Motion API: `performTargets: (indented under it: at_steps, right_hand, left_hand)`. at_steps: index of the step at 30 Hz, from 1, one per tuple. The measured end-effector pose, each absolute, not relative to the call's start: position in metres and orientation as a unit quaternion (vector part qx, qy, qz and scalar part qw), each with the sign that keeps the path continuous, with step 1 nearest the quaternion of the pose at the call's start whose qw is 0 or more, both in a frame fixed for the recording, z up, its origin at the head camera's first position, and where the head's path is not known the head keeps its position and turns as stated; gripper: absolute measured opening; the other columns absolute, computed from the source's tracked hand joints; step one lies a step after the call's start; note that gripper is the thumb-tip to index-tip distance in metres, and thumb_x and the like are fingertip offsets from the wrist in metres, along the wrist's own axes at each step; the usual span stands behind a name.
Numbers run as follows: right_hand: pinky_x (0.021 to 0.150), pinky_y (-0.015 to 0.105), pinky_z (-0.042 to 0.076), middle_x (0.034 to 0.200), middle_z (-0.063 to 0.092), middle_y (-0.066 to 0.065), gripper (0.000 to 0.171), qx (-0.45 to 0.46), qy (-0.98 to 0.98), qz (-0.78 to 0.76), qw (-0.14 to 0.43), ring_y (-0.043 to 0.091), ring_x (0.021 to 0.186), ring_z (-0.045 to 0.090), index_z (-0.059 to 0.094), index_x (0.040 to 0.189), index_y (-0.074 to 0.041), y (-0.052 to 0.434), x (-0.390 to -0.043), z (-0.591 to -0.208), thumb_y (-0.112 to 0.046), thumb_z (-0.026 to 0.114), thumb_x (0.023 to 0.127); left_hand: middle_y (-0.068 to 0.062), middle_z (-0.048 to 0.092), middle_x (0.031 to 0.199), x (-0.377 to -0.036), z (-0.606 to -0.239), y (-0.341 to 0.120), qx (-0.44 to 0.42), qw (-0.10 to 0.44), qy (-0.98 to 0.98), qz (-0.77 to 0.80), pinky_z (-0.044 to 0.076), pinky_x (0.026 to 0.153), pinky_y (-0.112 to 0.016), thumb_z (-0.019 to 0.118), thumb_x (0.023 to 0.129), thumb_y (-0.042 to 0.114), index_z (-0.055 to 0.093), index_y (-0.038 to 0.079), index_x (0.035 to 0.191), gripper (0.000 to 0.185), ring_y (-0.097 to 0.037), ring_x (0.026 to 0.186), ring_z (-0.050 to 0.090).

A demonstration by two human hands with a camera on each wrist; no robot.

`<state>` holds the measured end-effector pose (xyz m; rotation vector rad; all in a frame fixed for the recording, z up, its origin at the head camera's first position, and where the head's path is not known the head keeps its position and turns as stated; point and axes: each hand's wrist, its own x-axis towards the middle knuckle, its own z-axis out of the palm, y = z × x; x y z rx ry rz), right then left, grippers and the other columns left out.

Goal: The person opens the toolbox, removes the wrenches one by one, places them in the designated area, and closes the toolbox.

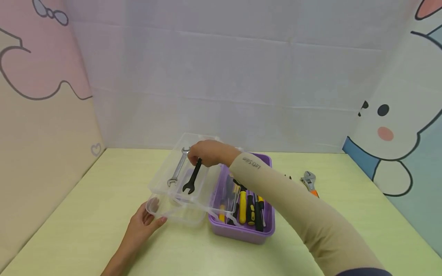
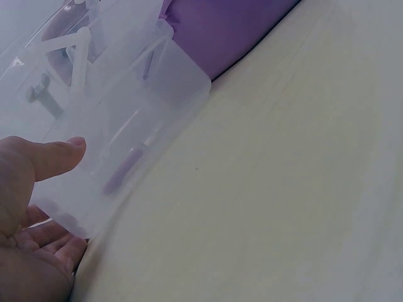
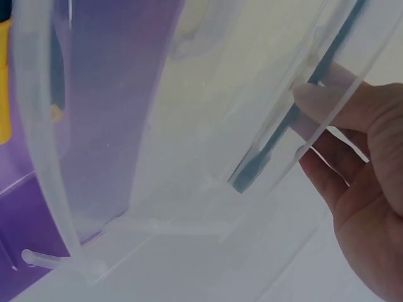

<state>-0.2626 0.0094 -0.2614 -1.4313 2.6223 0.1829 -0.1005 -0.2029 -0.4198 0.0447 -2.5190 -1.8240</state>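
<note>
My right hand [image 1: 211, 152] pinches a black open-end wrench [image 1: 193, 178] by its upper end, over a clear plastic tray [image 1: 160, 183]. In the right wrist view the thumb and fingers of that hand [image 3: 359, 145] close on the dark wrench [image 3: 277, 138], seen through clear plastic. A silver open-end wrench [image 1: 178, 168] lies in the tray, left of the black one. Low on the left, my left hand [image 1: 141, 225] holds the rounded end of the clear lid [image 1: 188, 216] beneath the tray, thumb on one side and fingers on the other.
A purple toolbox [image 1: 238, 234] stands right of the lid, holding several screwdrivers, one with a yellow handle [image 1: 243, 207]. Clear plastic arms link tray and box. An adjustable wrench [image 1: 309, 181] with an orange handle lies farther right, partly behind my right sleeve.
</note>
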Motion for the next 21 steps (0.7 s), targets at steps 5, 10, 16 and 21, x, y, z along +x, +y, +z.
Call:
performTargets:
  at_steps: [5,10,16,21]
  right_hand:
    - [0.076,0.025,0.046,0.098,0.062,0.001,0.027,-0.491,0.865,0.08,0.074,0.014,0.087,0.054,0.061,0.092,-0.014,0.0091,-0.262,-0.2591,0.011,0.053,0.086]
    - [0.069,0.024,0.038,0.085,0.052,-0.002,0.023,-0.516,0.851,0.085,0.051,0.012,0.077,0.042,0.055,0.084,-0.014,0.0121,-0.264,-0.2566,0.009,0.053,0.086]
    - [0.064,0.02,0.035,0.078,0.05,-0.004,0.026,-0.519,0.85,0.056,0.066,0.012,0.073,0.043,0.055,0.078,-0.014,0.0137,-0.2651,-0.2573,0.011,0.052,0.086]
    - [0.062,0.02,0.032,0.074,0.05,-0.005,0.029,-0.519,0.851,0.038,0.073,0.011,0.07,0.042,0.053,0.075,-0.015,0.0137,-0.2658,-0.258,0.011,0.05,0.086]
  left_hand:
    - [-0.033,0.032,0.147,-0.1018,-0.4206,-0.2023,0.012,0.024,-0.807,-0.59,0.038,0.091,0.0,0.068,0.087,0.007,0.028,-0.008,0.143,0.07,-0.038,0.136,0.034]
    - [-0.033,0.032,0.146,-0.1035,-0.4218,-0.2021,0.006,0.027,-0.804,-0.594,0.038,0.091,0.0,0.068,0.087,0.007,0.028,-0.008,0.143,0.07,-0.039,0.136,0.034]
    - [-0.034,0.031,0.147,-0.103,-0.421,-0.2026,0.007,0.025,-0.803,-0.596,0.038,0.092,-0.001,0.068,0.087,0.007,0.027,-0.008,0.143,0.071,-0.04,0.137,0.033]
    - [-0.034,0.03,0.147,-0.1024,-0.4199,-0.2027,0.004,0.024,-0.801,-0.598,0.038,0.093,-0.002,0.068,0.087,0.008,0.027,-0.009,0.143,0.071,-0.041,0.137,0.032]
